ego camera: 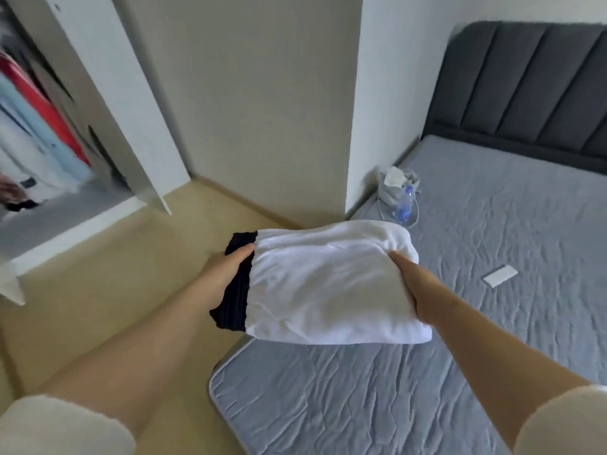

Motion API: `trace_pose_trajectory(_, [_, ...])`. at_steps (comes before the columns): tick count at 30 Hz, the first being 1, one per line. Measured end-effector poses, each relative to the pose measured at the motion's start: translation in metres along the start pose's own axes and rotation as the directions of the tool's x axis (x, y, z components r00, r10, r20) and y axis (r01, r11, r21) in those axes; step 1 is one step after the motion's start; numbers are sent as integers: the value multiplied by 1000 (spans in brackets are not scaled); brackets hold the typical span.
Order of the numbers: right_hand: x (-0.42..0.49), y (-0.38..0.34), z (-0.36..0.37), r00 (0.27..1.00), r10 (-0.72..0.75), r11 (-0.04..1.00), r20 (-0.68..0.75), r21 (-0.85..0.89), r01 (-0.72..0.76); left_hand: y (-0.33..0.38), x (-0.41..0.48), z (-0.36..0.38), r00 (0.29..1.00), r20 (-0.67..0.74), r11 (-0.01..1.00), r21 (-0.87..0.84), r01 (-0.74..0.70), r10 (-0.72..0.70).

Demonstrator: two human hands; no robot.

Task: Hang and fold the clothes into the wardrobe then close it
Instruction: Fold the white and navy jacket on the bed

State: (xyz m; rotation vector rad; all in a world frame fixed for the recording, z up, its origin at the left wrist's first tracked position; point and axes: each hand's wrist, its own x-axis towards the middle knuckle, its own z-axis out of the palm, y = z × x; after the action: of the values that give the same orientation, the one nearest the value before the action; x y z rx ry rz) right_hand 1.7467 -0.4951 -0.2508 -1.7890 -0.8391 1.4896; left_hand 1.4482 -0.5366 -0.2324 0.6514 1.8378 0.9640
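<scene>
L hand (230, 267) & R hand (415, 287) grip folded stack (328, 284) (white top, dark item under) at both ends, fingers curled under, held in air over bed (492, 224) corner. Soft, light, floppy; support underneath. Wardrobe (65, 159) open at left.

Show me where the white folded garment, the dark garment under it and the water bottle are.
white folded garment (328, 284): head view, middle of its top face.
dark garment (234, 307): head view, the strip showing at the left.
water bottle (404, 203): head view, its clear body.
</scene>
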Motion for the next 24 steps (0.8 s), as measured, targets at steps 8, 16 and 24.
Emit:
trace_pose_trajectory(8, [-58,-84,149,932,-140,970,334,-142,197,22,-38,-175,962,-273,981,-190,-43,-11])
trace_pose_trajectory(16, [-114,-127,382,775,-154,922,613,-194,336,1,-30,-377,873,-479,919,-378,-115,-88])
trace_pose_trajectory(24, [-168,-164,596,672,-152,870,725,-225,440,-8,11,-543,780,-613,865,-454,-214,-129])
